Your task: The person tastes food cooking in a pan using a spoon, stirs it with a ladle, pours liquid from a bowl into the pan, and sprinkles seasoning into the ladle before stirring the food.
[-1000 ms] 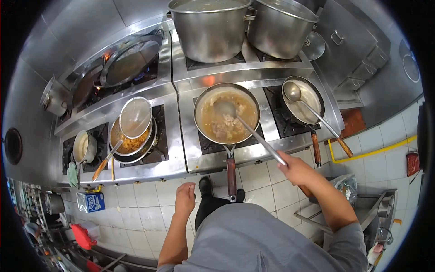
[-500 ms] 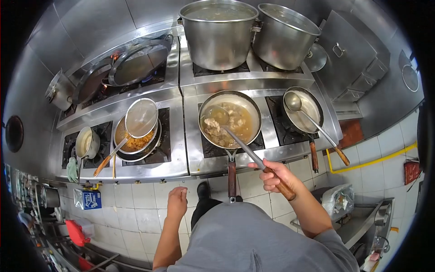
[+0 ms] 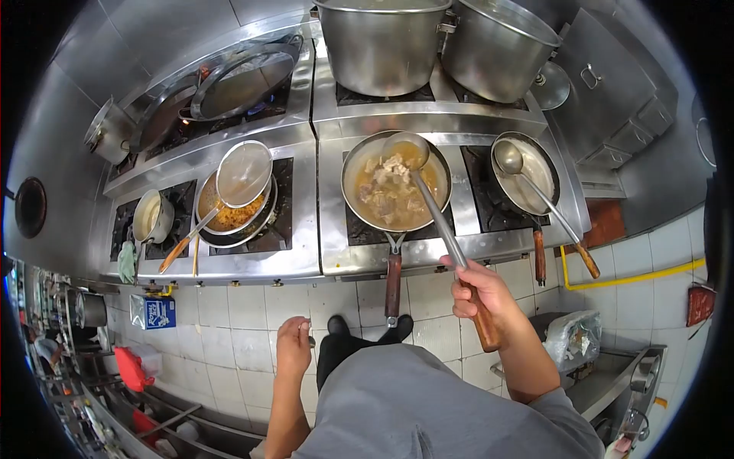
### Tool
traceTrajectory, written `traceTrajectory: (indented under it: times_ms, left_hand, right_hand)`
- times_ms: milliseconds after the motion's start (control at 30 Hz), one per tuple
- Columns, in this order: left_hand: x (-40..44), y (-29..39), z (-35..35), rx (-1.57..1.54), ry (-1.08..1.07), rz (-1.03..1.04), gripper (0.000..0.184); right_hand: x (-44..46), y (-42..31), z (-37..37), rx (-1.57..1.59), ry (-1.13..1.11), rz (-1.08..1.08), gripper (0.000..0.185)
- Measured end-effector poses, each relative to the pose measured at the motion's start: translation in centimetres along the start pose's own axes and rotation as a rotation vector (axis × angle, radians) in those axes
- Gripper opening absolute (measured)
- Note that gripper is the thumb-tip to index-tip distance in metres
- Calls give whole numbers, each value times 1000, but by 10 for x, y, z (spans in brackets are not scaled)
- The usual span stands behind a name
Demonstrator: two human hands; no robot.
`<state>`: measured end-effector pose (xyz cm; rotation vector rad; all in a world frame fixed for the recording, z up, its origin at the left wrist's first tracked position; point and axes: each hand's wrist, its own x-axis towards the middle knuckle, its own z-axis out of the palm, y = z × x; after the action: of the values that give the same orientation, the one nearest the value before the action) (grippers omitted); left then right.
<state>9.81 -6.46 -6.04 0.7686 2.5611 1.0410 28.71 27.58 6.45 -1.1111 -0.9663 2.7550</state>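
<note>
My right hand (image 3: 489,294) is wrapped round the wooden handle of a long metal ladle (image 3: 437,210). The ladle's bowl is at the far side of a frying pan (image 3: 350,193), whose wooden handle points toward me. Inside the pan, pale chunks (image 3: 390,191) that look like meat lie in a brownish liquid. My left hand (image 3: 293,348) hangs over the floor in front of the stove, fingers curled together. Something small and dark shows at its fingertips, too small to name.
A second ladle (image 3: 535,191) rests in the right pan (image 3: 505,200). A strainer (image 3: 245,174) lies over a bowl of orange-brown food (image 3: 235,217). A small saucepan (image 3: 153,216) stands at left. Large stockpots (image 3: 382,53) and wide pans over flames (image 3: 245,84) occupy the back burners.
The ladle's bowl has moved from the pan's left side to its far side, and the chunks have shifted. My view has moved back slightly, showing more floor and both shoes.
</note>
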Motion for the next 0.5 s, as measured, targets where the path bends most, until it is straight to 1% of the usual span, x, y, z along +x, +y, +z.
traceTrajectory:
  times_ms: [33, 100, 133, 200, 300, 433, 500]
  left_hand:
    - [-1, -4, -1, -5, 3, 9, 24]
    - [-2, -11, -3, -20, -58, -19, 24]
    - [1, -18, -4, 23, -75, 27, 24]
    - [5, -25, -10, 24, -80, 52, 24]
    - [14, -28, -24, 8, -78, 66, 24]
    - [20, -46, -37, -12, -76, 66, 24]
    - [22, -56, -41, -9, -103, 78, 24]
  right_hand:
    - [0, 3, 2, -4, 1, -10, 36]
    - [2, 14, 3, -281, 87, -111, 41]
    - [1, 19, 4, -282, 99, -120, 41]
    - [-1, 30, 7, -403, 113, -138, 47]
    - [-4, 46, 4, -401, 128, -114, 52]
    - [-17, 63, 18, -453, 179, -127, 57]
    - [-25, 70, 21, -747, 286, -99, 61]
